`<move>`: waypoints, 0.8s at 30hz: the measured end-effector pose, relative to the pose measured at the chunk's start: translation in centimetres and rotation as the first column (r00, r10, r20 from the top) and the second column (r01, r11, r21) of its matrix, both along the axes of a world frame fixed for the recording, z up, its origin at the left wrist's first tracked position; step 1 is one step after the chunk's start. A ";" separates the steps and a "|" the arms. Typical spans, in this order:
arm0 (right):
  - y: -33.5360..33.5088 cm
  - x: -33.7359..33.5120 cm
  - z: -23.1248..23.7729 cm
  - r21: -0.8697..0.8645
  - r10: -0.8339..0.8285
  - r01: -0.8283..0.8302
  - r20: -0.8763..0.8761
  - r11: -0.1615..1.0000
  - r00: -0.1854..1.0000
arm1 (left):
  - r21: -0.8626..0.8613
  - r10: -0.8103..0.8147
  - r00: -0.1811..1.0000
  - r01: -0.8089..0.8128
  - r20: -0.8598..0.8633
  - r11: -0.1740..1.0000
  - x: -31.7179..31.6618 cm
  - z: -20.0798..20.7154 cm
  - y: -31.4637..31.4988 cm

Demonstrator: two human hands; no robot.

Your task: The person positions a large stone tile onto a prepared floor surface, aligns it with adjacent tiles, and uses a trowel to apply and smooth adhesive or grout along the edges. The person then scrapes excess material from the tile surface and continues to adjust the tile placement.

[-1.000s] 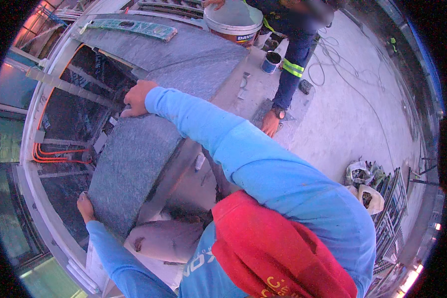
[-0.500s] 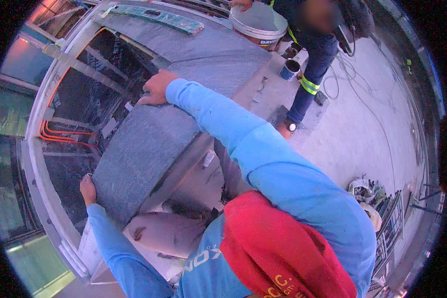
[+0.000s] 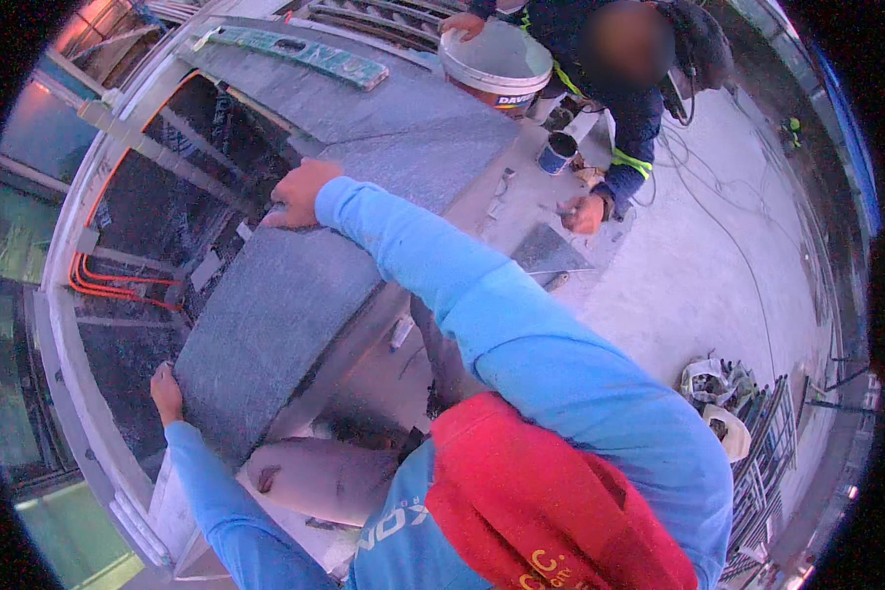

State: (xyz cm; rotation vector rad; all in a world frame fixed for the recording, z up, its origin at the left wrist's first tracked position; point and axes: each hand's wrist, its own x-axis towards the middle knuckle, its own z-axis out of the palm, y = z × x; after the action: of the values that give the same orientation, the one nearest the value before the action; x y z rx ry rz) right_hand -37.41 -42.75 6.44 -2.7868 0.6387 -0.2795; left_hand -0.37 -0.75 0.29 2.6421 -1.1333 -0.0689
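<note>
A dark grey stone slab lies across a ledge in front of me. My left hand curls round its near-left edge, fingers partly hidden by the slab. At the slab's far end my right hand grips the edge, next to where it meets another grey slab. My right arm reaches across above the slab. A green level rests on the farther slab.
Left of the slab is a dark opening with orange conduits. A co-worker's hand is near a dark flat square piece; a white bucket and a small tin stand close by. Cables and metal frames lie on the right.
Both my hands keep their hold on the slab, with little movement. The co-worker's lower hand has lifted up and away from the flat square piece. The whole view has shifted slightly.
</note>
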 end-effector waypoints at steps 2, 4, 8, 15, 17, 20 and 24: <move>0.0 -0.1 0.1 0.004 -0.009 0.009 -0.012 1.000 1.000 | -0.011 0.056 0.994 -0.057 -0.097 0.998 -0.6 0.5 -0.3; -0.1 -0.1 0.2 -0.002 0.005 -0.005 -0.006 1.000 1.000 | 0.013 0.064 0.996 -0.063 -0.062 0.998 -1.1 0.8 -0.5; -0.1 -0.3 0.3 0.009 0.023 -0.023 0.007 1.000 1.000 | 0.035 0.102 0.994 -0.104 0.049 0.994 -0.8 0.2 -0.3; 0.0 -0.4 0.1 0.042 0.004 -0.005 0.031 0.999 1.000 | 0.065 0.003 1.000 -0.005 0.028 0.998 0.6 -0.5 0.3; 0.0 -0.4 0.0 0.031 0.020 -0.021 0.031 0.999 0.999 | 0.008 0.075 0.996 -0.074 -0.053 0.997 0.2 -0.1 0.3; 0.1 -0.4 0.0 0.042 0.008 -0.008 0.000 0.999 1.000 | 0.043 0.048 0.999 -0.048 0.008 0.998 -0.4 0.2 0.2; 0.1 -0.5 0.0 0.041 0.004 -0.005 0.015 0.999 1.000 | -0.016 -0.018 0.999 0.017 -0.046 1.000 -0.5 0.3 0.1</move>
State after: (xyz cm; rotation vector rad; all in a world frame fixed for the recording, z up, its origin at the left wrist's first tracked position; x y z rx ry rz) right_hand -37.87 -42.67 6.48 -2.7442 0.6272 -0.2824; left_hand -0.86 -0.66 0.64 2.6029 -1.1378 -0.1230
